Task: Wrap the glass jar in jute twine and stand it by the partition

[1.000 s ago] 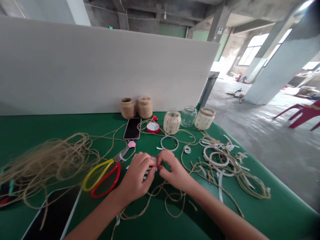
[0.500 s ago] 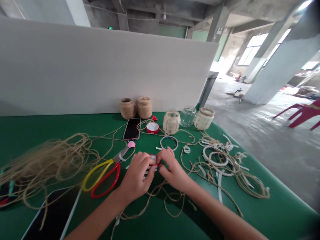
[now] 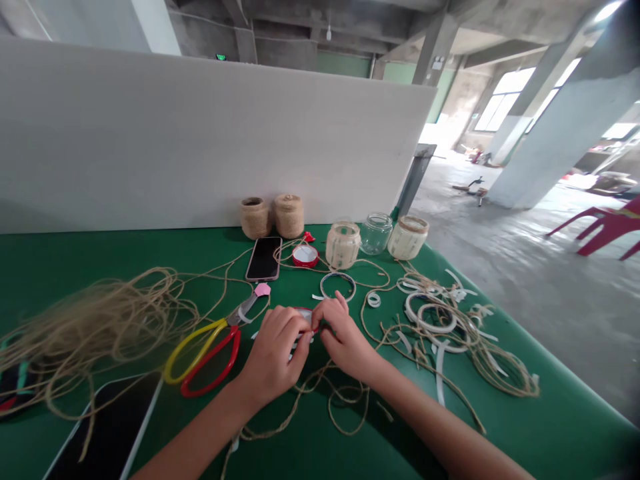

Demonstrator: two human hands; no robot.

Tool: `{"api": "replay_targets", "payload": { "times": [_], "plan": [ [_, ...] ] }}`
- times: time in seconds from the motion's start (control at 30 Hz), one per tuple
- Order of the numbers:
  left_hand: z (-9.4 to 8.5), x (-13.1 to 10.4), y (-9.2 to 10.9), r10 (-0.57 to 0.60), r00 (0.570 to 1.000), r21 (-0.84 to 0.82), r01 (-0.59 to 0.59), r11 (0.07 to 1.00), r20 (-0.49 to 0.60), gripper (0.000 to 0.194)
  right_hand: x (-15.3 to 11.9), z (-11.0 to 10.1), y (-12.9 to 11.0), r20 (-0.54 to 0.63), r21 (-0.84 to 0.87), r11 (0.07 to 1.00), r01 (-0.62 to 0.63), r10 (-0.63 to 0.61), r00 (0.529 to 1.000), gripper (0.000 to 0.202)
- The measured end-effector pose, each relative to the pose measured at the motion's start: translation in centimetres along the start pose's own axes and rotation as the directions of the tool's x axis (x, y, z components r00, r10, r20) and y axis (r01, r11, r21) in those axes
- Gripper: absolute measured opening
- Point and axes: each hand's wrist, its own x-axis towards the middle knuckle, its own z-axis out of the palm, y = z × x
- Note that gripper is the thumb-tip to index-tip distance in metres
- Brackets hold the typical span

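My left hand (image 3: 275, 350) and my right hand (image 3: 345, 340) meet above the green table, fingertips pinched close together. Between them they hold a red-rimmed lid (image 3: 303, 312) with a pale inner face, mostly covered by my fingers. White strips show under the left fingers, too hidden to make out fully. Left of my hands lie scissors (image 3: 209, 357) with one yellow and one red handle, and a pink piece sits at their tip. A white tape ring (image 3: 338, 274) rests just beyond my right hand. Jute twine (image 3: 350, 427) loops on the table below my hands.
Two twine-wrapped jars (image 3: 289, 217) stand by the white panel (image 3: 215, 140). Glass jars (image 3: 376, 233) stand further right, two with pale coverings. A phone (image 3: 264, 259), another red lid (image 3: 305, 263), a tablet-like device (image 3: 107, 427), tangled twine (image 3: 110, 320) and tape rolls (image 3: 430, 313) lie around.
The lid between my hands has tilted slightly, so more of its red rim and pale face shows. My hands have barely shifted.
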Motion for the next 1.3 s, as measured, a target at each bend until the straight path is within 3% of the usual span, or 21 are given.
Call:
{"api": "replay_targets", "payload": {
  "times": [0.2,0.33,0.47,0.6,0.97,1.1,1.3],
  "plan": [
    [-0.1,0.0,-0.3,-0.018,1.000,0.031,0.018,0.999,-0.020,0.005,-0.1,-0.3,-0.4,-0.058,-0.010,1.000,0.001,-0.002,0.998,0.031],
    [-0.3,0.0,-0.3,-0.009,0.999,0.034,0.011,0.999,-0.037,0.007,0.1,-0.3,-0.4,-0.165,-0.018,0.994,-0.107,0.102,0.981,0.008],
    [-0.4,0.0,-0.1,0.017,0.999,0.056,-0.014,0.998,-0.052,0.007,0.3,-0.2,-0.3,-0.106,-0.062,0.988,-0.144,0.136,0.985,0.021],
    [-0.4,0.0,0.0,0.043,0.996,0.114,-0.035,0.993,-0.073,0.006,0.2,-0.2,-0.5,-0.091,-0.101,0.985,-0.139,0.130,0.987,0.019],
    [0.1,0.1,0.4,0.169,0.985,0.352,-0.147,0.925,-0.035,0.008,0.1,0.3,-1.2,-0.159,-0.253,0.935,-0.250,0.214,0.964,0.011],
    [0.2,0.2,0.3,0.160,0.987,0.352,-0.144,0.925,-0.018,0.009,0.2,0.2,-1.1,-0.125,-0.244,0.929,-0.277,0.254,0.959,0.012],
    [-0.1,0.0,0.2,0.119,0.993,0.310,-0.110,0.944,-0.013,0.008,0.6,-0.5,-0.1,-0.083,-0.295,0.929,-0.224,0.209,0.974,0.012]
  ]
}}
